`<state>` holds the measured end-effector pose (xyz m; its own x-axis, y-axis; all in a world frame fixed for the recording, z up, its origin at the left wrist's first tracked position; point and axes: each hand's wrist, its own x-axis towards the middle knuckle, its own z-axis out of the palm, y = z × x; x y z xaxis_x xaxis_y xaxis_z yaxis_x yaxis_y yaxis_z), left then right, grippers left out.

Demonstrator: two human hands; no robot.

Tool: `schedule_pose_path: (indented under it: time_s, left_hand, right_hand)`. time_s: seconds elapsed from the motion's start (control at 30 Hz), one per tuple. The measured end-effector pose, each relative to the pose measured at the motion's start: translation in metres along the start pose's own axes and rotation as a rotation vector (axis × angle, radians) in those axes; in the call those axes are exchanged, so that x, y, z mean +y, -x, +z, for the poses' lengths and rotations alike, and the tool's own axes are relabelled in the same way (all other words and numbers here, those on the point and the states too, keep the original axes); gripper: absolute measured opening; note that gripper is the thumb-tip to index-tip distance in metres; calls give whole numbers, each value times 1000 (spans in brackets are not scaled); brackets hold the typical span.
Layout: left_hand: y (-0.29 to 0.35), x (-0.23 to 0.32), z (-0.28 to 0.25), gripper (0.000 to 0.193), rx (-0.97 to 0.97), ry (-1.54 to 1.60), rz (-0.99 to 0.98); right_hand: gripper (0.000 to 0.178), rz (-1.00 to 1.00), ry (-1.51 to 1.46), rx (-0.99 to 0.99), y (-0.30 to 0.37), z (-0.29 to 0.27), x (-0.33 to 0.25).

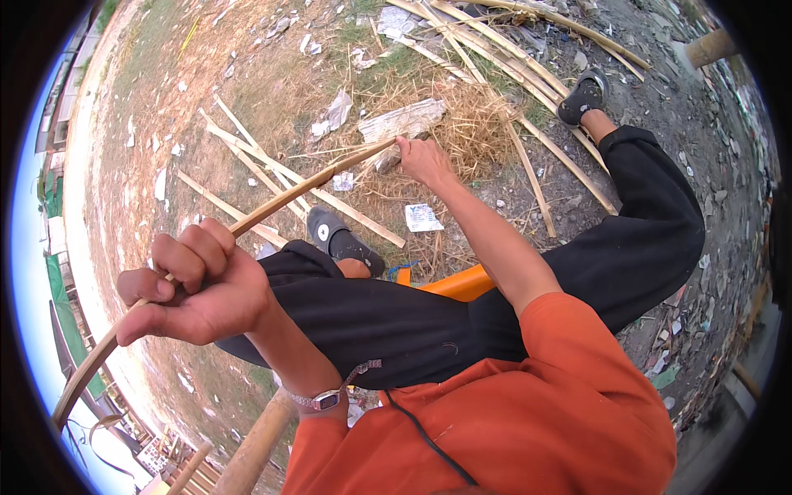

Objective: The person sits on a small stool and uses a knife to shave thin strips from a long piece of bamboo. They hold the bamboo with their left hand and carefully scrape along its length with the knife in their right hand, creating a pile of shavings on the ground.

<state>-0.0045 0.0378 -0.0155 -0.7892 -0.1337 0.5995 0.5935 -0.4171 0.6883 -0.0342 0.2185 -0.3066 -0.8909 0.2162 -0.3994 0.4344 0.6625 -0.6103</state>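
A long, thin bamboo strip [289, 195] slants across the view from the lower left rim up to the middle, slightly bowed. My left hand [202, 285], with a watch on its wrist, has its fingers wrapped round the strip. Farther ahead, my right hand [426, 162] is closed at the strip's far end. Whether anything else sits in those right fingers is hidden. A dark patch shows along the strip's lower edge, short of the right hand. Just beyond that hand a pale, weathered wood block [402, 120] lies on the ground.
Split bamboo strips [528, 70] lie in a long bundle at the upper right. Several shorter strips [256, 157] cross each other left of centre. Dry shavings [478, 136] surround the block. My feet wear dark shoes [351, 247]. An orange object [462, 285] lies under my legs, and a thick pole [257, 445] at lower left.
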Motion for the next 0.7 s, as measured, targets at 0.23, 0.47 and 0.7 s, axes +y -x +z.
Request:
schedule_pose_path:
  time_s: [0.23,0.47,0.7]
  left_hand:
    - [3,3,-1,46,-47,-6,-26]
    - [-6,-2,-4,48,229,-256,22]
    - [-6,-2,6,48,220,-235,4]
  right_hand:
    - [57,70,111,-34,-25,28,75]
    - [44,-295,-137,89,13,25,70]
    - [41,-407,-268,116,24,10,36]
